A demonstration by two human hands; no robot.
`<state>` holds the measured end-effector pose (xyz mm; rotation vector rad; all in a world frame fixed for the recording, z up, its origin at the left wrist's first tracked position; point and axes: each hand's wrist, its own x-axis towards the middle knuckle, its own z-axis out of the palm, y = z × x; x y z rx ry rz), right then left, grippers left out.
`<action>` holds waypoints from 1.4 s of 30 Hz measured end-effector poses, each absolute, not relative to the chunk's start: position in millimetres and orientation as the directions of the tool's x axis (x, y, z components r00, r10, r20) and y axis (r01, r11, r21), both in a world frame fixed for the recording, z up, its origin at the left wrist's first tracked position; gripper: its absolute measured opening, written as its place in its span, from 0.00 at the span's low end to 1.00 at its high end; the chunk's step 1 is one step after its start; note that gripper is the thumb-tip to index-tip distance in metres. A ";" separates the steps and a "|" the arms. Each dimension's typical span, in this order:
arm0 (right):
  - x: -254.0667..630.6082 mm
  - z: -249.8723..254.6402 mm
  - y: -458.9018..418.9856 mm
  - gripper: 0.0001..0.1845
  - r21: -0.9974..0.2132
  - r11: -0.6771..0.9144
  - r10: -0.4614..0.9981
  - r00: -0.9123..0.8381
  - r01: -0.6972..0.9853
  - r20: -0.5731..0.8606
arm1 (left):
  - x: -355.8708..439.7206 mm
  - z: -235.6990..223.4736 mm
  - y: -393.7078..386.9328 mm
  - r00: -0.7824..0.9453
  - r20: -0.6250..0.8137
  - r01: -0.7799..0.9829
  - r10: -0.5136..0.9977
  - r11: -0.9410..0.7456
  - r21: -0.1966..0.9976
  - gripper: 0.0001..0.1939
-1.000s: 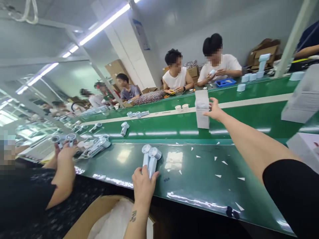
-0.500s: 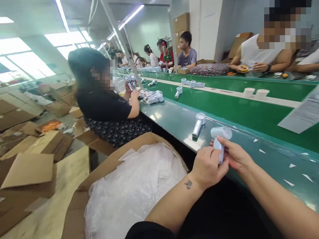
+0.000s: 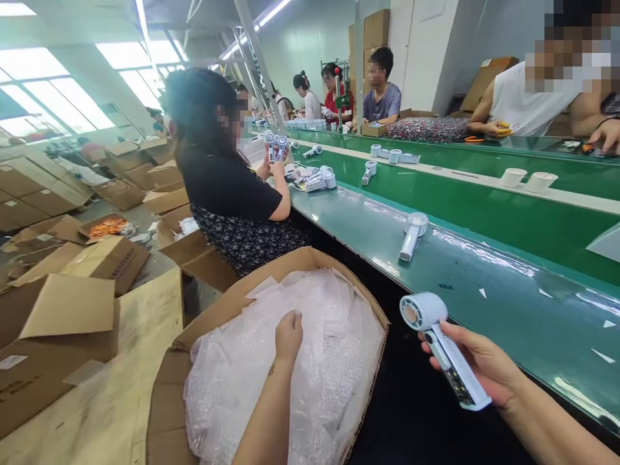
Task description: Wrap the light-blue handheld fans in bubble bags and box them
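I hold the pale blue handheld fan [image 3: 438, 342] by its handle in my right hand [image 3: 484, 368], fingers curled round it, off the bench edge; a loose grip could drop it. My left hand [image 3: 289, 336] pinches clear bags [image 3: 310, 381] in the cardboard box [image 3: 271, 278]; several may lift together. Another fan [image 3: 411, 236] lies on the glossy green bench [image 3: 508, 310]. A seated co-worker [image 3: 227, 187] and scattered cartons [image 3: 72, 303] crowd the bright room.

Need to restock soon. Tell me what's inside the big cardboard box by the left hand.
The cardboard box is filled with clear bubble-wrap bags. The left hand presses into them. Whatever lies beneath the top layer is covered and cannot be seen.
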<state>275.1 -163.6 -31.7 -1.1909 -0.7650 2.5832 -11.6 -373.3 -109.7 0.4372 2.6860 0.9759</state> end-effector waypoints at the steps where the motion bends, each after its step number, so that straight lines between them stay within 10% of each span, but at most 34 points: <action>1: 271.0 -33.4 -167.1 0.15 -0.502 -0.864 0.331 -0.707 0.039 -0.625 | -4.4 -104.4 -368.7 -0.908 -0.094 0.229 0.409 0.671 0.705 0.10; 7: 251.6 -26.1 -176.4 0.28 -0.347 -0.938 0.129 -0.946 -0.019 -0.296 | 55.4 -59.8 -335.1 -0.686 0.336 0.476 0.646 0.049 0.878 0.10; 12: 253.8 -14.4 -172.3 0.23 -0.569 -0.808 0.282 -0.947 -0.150 -0.151 | 104.6 -39.1 -299.6 -0.472 0.388 0.430 0.792 -0.178 0.885 0.12; 18: 290.0 -9.5 -156.9 0.24 -0.684 -0.678 0.411 -0.910 -0.268 -0.051 | 132.8 -6.9 -250.0 -0.402 -0.020 -0.203 0.915 -0.068 0.977 0.16; 25: 343.0 6.8 -130.8 0.24 -0.837 -0.422 0.646 -0.763 -0.347 -0.010 | 155.4 21.9 -202.8 -0.451 0.009 -0.037 0.892 -0.029 0.999 0.11; 31: 378.0 26.9 -127.6 0.24 -0.995 -0.007 0.759 -0.649 -0.097 0.059 | 187.8 38.6 -158.4 -0.531 -0.031 -0.279 0.847 -0.140 0.950 0.14; 37: 411.8 26.3 -133.2 0.25 -0.911 -0.250 0.691 -0.720 -0.327 0.069 | 208.2 44.9 -138.0 -0.554 0.238 0.036 0.798 -0.263 0.964 0.14; 42: 419.2 23.8 -141.7 0.23 -0.824 -0.320 0.668 -0.729 -0.466 0.153 | 221.2 62.2 -136.9 -0.215 -0.004 -0.232 0.977 -0.048 0.971 0.22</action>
